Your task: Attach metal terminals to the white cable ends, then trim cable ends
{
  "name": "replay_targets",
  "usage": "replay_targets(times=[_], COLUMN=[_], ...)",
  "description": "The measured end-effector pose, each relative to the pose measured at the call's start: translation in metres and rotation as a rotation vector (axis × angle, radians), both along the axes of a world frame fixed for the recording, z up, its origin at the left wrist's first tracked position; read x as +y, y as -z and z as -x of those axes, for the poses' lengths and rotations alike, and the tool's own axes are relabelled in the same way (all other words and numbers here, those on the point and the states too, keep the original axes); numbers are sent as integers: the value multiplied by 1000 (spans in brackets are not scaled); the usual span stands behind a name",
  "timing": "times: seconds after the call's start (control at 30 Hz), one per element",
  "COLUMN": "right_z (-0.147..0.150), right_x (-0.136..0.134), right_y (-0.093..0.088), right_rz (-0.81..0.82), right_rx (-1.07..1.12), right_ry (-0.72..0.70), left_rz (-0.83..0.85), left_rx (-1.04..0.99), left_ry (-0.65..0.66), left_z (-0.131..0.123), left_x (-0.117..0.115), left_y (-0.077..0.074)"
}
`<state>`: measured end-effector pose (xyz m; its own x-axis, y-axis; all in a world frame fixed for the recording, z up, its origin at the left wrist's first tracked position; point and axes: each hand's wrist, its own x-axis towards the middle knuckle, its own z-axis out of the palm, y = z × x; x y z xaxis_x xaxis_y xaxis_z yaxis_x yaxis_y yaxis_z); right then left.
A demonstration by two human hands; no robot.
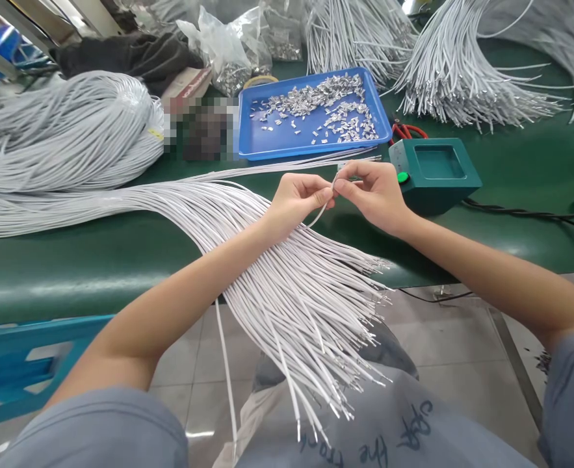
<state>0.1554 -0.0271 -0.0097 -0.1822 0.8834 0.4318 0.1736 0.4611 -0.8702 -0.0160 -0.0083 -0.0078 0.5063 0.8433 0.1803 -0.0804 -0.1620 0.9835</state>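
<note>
Between the fingertips of both my hands runs a thin white wire [320,216], its lower part curving down toward the bundle. My left hand [300,200] is closed in a pinch on this wire. Thumb and forefinger of my right hand [373,194] pinch at the wire's upper end, touching the left fingertips. Something small and silvery shows by the right fingertips, too small to name. Under my left forearm a thick bundle of white wires [287,279] fans over the table edge toward my lap, its tips bare or metal-ended.
Beyond my hands, a blue tray [267,148] holds many small metal terminals. A green box [443,185] with a lit button stands right, red-handled pliers [408,130] behind it. Coiled wires [72,130] lie left; more wire bundles [462,71] lie at the back of the green table [72,273].
</note>
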Motion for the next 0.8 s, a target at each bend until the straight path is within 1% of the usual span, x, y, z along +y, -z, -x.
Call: replay_targets(times=[0.07,0.2,0.33,0.47,0.57,0.7,0.77,0.8], right_z=[0,1,1,1,0,-1,-1,-1], right_x=[-1,-4,-6,-4,-2,-1,-2,-3], right_y=[-1,-3,-5,-3,-2,-2,-3,-4], right_rz=[4,4,10,9,-85,-223,-243,-236], right_rx=[-9,2,27,1,-81,-167,-179,-178], right_ry=[-1,-22,-58,-29,21,54,66,71], left_rz=[-19,45,44,33,58,191,235,223], left_rx=[5,35,37,28,8,-25,-27,-18], left_ry=[-22,-53,-73,-77,-54,44,89,98], left_z=[0,0,0,-1,0,1,1,1], left_x=[-1,-3,-4,-5,-5,-5,-6,-6], left_y=[0,-4,-5,-5,-6,-7,-8,-8])
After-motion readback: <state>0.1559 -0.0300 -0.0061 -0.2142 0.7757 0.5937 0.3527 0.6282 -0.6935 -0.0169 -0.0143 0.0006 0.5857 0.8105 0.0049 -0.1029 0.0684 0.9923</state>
